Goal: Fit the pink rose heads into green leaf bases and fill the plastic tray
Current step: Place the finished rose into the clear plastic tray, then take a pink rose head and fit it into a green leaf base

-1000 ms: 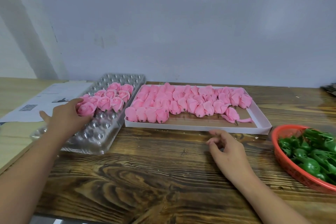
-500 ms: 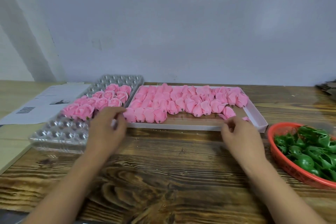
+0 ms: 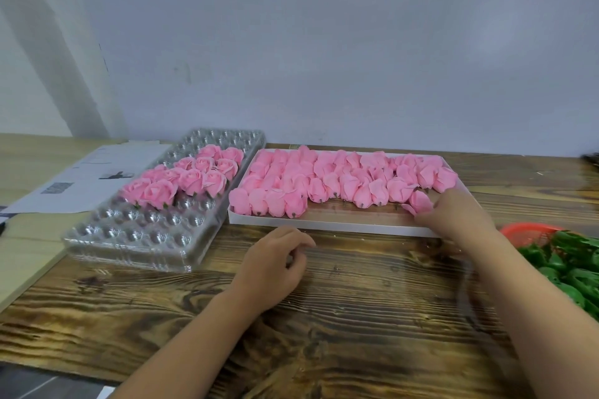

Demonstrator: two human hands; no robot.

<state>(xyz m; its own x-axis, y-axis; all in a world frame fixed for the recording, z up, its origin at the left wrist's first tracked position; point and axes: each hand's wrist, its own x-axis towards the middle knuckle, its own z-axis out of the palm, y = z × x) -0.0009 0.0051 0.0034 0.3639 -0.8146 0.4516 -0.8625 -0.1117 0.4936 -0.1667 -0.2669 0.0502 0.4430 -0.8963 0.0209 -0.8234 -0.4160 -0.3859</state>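
Landmark: white cardboard box, mid-table, its rear part packed with loose pink rose heads.
Right hand: over the box's front right corner, fingers closing on one rose head; a firm pinch cannot be confirmed.
Left hand: on the wooden table in front of the box, fingers loosely curled, holding nothing.
Plastic tray: left of the box, touching it; finished roses fill its middle rows.
Leaf bases: in the red basket, right of the box.
Papers: left of the tray.
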